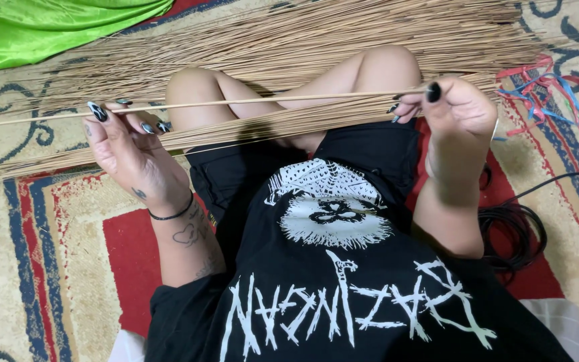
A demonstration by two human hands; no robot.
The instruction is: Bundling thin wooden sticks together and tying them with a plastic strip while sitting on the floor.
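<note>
Across the knees, left hand point(132, 151) and right hand point(457, 107) pinching one thin stick point(263, 102), stick pile point(289, 40) behind

Both hands pinch 1 thin pale stick point(236, 102) level above the knees: left hand point(129, 151) near its middle, right hand point(460, 110) at its end. Beyond the stick lies a pile of sticks point(289, 40); coloured ribbons point(551, 87) lie right of it.
</note>
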